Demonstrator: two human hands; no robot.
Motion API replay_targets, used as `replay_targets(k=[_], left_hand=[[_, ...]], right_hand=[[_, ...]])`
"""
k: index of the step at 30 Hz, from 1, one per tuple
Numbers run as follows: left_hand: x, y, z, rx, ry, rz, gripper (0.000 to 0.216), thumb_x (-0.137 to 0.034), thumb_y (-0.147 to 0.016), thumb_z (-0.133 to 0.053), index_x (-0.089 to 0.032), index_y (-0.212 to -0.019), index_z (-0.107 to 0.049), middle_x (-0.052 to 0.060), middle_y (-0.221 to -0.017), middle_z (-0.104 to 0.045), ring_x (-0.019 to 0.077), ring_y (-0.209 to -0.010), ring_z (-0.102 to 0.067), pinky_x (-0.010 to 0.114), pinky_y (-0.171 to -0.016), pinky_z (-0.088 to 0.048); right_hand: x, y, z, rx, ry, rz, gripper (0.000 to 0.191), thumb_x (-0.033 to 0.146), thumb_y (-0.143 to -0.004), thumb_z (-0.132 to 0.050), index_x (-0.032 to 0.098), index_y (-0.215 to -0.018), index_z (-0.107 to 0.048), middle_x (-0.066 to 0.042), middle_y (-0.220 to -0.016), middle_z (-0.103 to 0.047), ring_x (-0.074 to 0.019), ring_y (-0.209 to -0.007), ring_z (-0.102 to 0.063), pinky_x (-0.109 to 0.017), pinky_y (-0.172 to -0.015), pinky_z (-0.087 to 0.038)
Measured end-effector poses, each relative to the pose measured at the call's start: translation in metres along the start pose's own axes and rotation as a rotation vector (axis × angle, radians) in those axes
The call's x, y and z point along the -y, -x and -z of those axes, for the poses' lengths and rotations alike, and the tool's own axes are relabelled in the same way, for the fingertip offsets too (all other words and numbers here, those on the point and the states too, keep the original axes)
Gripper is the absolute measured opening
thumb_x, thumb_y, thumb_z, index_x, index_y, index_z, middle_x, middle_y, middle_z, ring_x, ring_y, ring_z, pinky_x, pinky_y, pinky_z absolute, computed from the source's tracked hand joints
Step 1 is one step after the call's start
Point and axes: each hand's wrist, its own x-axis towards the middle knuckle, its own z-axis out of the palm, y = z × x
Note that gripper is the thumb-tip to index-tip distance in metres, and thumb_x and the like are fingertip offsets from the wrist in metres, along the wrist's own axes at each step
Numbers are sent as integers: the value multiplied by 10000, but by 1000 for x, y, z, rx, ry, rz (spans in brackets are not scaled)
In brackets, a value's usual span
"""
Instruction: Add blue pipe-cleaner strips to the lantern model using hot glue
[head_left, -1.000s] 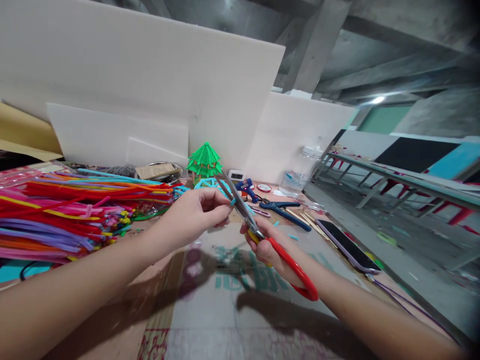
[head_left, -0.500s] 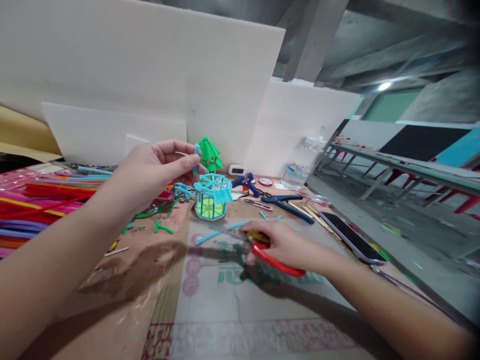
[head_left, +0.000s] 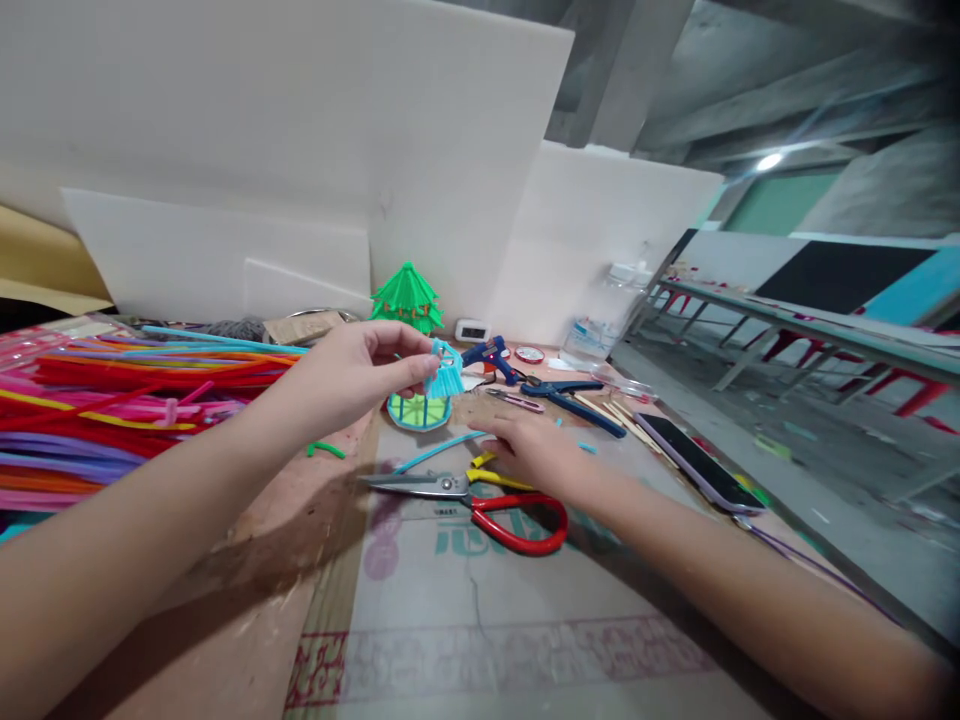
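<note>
My left hand (head_left: pixel 379 365) is closed in a pinch at the light-blue fringed roof (head_left: pixel 448 375) of a small pavilion model. The short light-blue pipe cleaner piece it held a moment ago is largely hidden by the fingers. Below, the model's yellow-green base (head_left: pixel 418 412) shows on the table. My right hand (head_left: pixel 529 450) is low over the sheet, fingers loosely extended, near a light-blue pipe cleaner (head_left: pixel 439 452); its fingertips are partly hidden. Scissors (head_left: pixel 450 487) with one red and one yellow handle lie just in front of it, out of its grip.
Bundles of coloured pipe cleaners (head_left: pixel 97 420) lie left. Behind stand a green tiered-roof model (head_left: pixel 407 290), a small digital clock (head_left: pixel 472 330) and a blue glue gun (head_left: pixel 491 357). Rightward are blue-handled pliers (head_left: pixel 574 400), wooden sticks (head_left: pixel 630 425), a phone (head_left: pixel 701 462) and a plastic bottle (head_left: pixel 607 310).
My left hand has moved right and down to the pavilion's roof. My right hand has let go of the scissors, which now lie on the sheet, and sits slightly higher in view.
</note>
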Motion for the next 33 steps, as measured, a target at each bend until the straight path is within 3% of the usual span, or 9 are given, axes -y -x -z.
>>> replay_targets(k=[3, 8, 12, 18, 22, 27, 30, 33], left_hand=[[3, 0, -3, 47, 22, 24, 244, -377, -738, -758, -180, -874, -710, 20, -806, -714, 154, -740, -658, 276, -704, -543], [2, 1, -5, 45, 27, 28, 263, -384, -723, -771, -167, -861, -715, 34, -814, -728, 162, -755, -661, 283, -711, -537], [5, -1, -3, 74, -26, 27, 269, -430, -746, -746, -178, -832, -709, 55, -878, -749, 196, -849, -682, 294, -752, -513], [10, 1, -8, 243, -66, 67, 242, -427, -790, -700, -196, -835, -643, 21, -805, -735, 187, -775, -677, 262, -641, -461], [6, 9, -18, 299, 14, 140, 205, -378, -798, -700, -209, -832, -588, 17, -796, -757, 196, -787, -701, 275, -675, -476], [3, 12, -25, 344, 201, 236, 331, -435, -729, -793, -204, -856, -594, 67, -869, -790, 223, -904, -732, 333, -850, -512], [2, 12, -26, 324, 178, 236, 381, -449, -676, -834, -200, -910, -665, 63, -847, -788, 227, -858, -725, 339, -825, -518], [3, 11, -24, 296, 146, 184, 289, -451, -715, -800, -199, -837, -727, 59, -843, -780, 223, -830, -707, 334, -784, -525]], right_hand=[[3, -14, -9, 68, 151, 5, 324, 280, -951, -547, 249, -1236, -699, -110, -1006, -756, -244, -890, -687, -307, -735, -447], [14, -29, -5, 109, 298, 148, 238, 221, -956, -501, 163, -917, -729, -92, -747, -721, -179, -649, -618, -291, -574, -296], [21, -20, 15, -48, 424, 272, 194, 110, -914, -485, 157, -980, -661, -49, -691, -669, -158, -585, -541, -306, -551, -242], [27, -6, 70, -298, 428, 422, 239, 143, -987, -418, 167, -1042, -649, -91, -879, -718, -201, -790, -622, -314, -674, -387], [24, -8, 87, -397, 406, 397, 267, 203, -1018, -390, 193, -1118, -637, -101, -975, -736, -216, -878, -650, -326, -731, -450], [18, -10, 79, -516, 390, 341, 271, 234, -1025, -390, 217, -1122, -642, -92, -995, -748, -215, -914, -671, -330, -789, -484], [21, -11, 74, -572, 270, 267, 258, 245, -1014, -421, 226, -1139, -645, -86, -959, -751, -219, -892, -685, -335, -779, -492], [29, -9, 72, -659, 60, 160, 247, 300, -993, -492, 211, -1190, -611, -74, -926, -738, -203, -835, -694, -309, -724, -495]])
